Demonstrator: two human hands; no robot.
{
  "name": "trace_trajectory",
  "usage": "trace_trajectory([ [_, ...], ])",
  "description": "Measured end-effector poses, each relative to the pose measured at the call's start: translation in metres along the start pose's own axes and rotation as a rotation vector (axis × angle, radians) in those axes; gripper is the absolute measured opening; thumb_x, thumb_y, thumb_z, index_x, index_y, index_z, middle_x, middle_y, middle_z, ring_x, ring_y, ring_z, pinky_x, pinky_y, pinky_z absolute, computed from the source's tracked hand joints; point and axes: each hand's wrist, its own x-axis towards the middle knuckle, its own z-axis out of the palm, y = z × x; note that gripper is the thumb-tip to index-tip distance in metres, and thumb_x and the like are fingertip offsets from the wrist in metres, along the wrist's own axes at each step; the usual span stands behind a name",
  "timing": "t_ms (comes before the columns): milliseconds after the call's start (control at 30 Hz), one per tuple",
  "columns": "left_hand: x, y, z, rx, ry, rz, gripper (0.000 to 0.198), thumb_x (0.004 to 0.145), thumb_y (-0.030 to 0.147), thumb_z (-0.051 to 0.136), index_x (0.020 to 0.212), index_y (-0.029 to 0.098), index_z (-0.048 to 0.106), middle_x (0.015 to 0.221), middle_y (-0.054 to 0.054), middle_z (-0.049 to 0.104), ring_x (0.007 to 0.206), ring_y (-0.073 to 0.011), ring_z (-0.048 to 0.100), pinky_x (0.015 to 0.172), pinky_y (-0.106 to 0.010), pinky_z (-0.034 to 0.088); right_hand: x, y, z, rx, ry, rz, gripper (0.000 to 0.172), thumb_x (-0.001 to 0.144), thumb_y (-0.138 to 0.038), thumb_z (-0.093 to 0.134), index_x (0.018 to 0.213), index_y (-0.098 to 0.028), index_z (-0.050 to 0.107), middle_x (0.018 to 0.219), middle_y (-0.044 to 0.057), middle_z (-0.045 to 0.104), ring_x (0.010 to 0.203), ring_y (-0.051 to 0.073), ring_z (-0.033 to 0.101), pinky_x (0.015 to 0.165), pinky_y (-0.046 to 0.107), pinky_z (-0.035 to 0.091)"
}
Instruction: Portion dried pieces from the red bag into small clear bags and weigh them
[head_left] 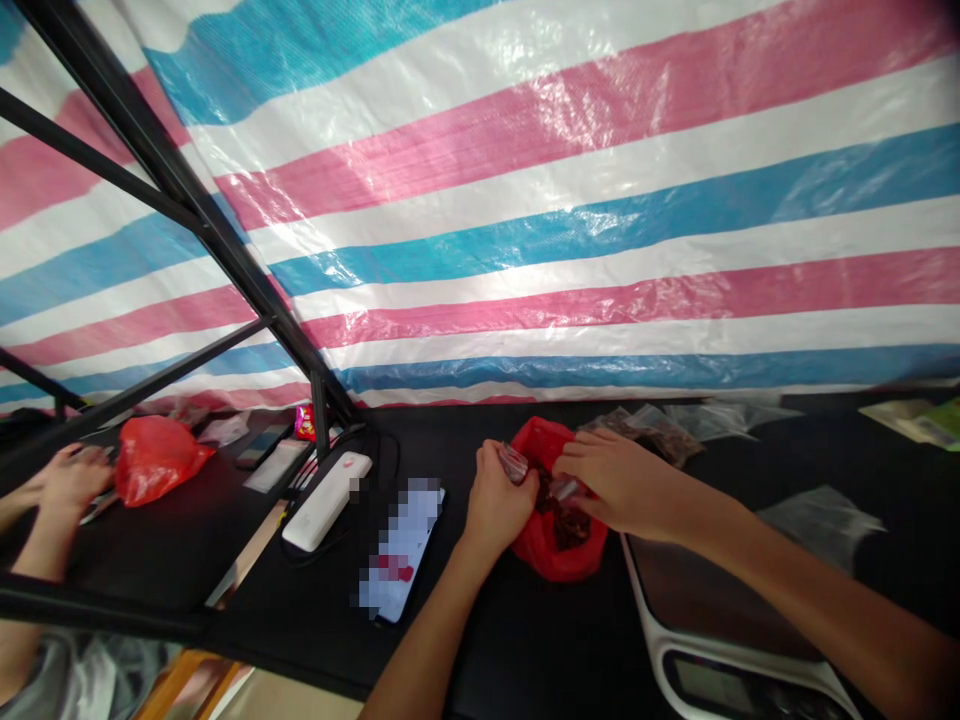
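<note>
A red plastic bag (pixel 562 560) stands open on the black table, with dark brown bits (pixel 574 528) inside it. Over its left side, my left hand (pixel 496 505) is closed on a clear plastic bag (pixel 514 462). My right hand (pixel 626 482) reaches over the bag's right side, its fingers pinched on clear plastic (pixel 568 490) at the opening. Whether both hands hold the same clear bag cannot be made out. A digital scale (pixel 720 610) lies below my right forearm.
Left of my hands lie a phone (pixel 401 555) and a white power bank (pixel 328 500) with a cable. Clear bags (pixel 720 418), some with brown contents, lie behind; another bag (pixel 821 522) lies right. Beyond a black metal frame (pixel 202 225), another person's hands (pixel 79 480) work near a red bag (pixel 157 460).
</note>
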Motion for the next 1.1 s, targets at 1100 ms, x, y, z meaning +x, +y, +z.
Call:
trace_trajectory([
  [1100, 0.007, 0.002, 0.001, -0.387, -0.147, 0.098, 0.019, 0.076, 0.008, 0.060, 0.091, 0.020, 0.060, 0.078, 0.004, 0.062, 0.071, -0.0133, 0.057, 0.068, -0.024, 0.045, 0.007, 0.020, -0.024, -0.040, 0.551, -0.105, 0.037, 0.098, -0.014, 0.055, 0.130, -0.024, 0.068, 0.134, 0.011, 0.068, 0.142, 0.033, 0.050, 0.117, 0.055, 0.045],
])
